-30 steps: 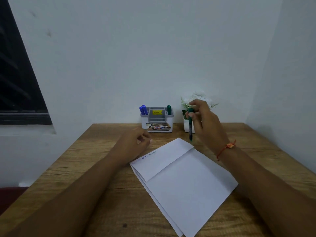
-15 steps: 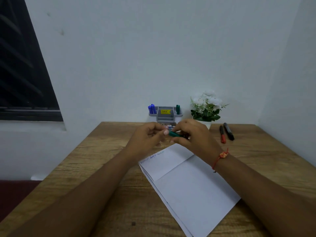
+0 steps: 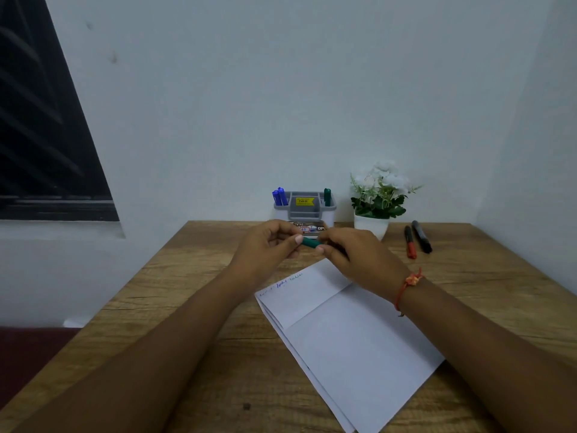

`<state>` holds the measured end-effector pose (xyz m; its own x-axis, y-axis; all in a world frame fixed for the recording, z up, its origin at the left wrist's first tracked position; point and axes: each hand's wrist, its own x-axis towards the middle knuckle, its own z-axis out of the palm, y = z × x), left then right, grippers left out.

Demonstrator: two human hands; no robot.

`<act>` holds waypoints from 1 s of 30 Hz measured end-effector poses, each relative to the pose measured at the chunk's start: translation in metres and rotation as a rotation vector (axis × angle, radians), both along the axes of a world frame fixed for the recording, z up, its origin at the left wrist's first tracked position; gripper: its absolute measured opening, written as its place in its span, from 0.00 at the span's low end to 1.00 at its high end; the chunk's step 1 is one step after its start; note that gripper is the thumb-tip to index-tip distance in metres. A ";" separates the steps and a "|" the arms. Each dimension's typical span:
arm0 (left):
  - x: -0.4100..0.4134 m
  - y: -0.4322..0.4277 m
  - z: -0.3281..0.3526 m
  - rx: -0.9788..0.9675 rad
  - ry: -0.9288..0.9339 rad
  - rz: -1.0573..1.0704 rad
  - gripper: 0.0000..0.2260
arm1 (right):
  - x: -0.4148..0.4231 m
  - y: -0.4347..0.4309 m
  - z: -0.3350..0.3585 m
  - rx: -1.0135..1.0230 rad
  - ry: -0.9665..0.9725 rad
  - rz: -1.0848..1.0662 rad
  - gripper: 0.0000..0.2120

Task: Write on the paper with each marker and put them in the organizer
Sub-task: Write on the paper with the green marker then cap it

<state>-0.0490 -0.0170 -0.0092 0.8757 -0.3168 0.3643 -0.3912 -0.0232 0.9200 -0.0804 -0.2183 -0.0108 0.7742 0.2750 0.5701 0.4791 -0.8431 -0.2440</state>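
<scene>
Green marker at frame centre, above the paper; I see left hand and right hand each pinching an end. Organizer behind, w/ blue + green markers. Red marker, black marker on desk, right.

Green marker, white paper with faint, perhaps blue, writing.

Wooden surface, grain running across, small dark spot near front edge. White pot at back, right of centre, holding white flowers over green leaves. Plain pale wall behind, few faint smudges upper left. Dark window at far left, slats faintly visible, pale sill below. Dark red floor in lower left corner.
</scene>
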 end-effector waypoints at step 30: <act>0.019 0.021 -0.009 0.490 -0.125 0.292 0.09 | -0.003 -0.003 0.000 -0.065 0.167 -0.148 0.13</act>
<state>-0.0298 0.0041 -0.0185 0.9119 -0.2266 0.3421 -0.4094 -0.5578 0.7220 -0.0835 -0.2215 -0.0111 0.8908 0.1832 0.4158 0.3065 -0.9178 -0.2523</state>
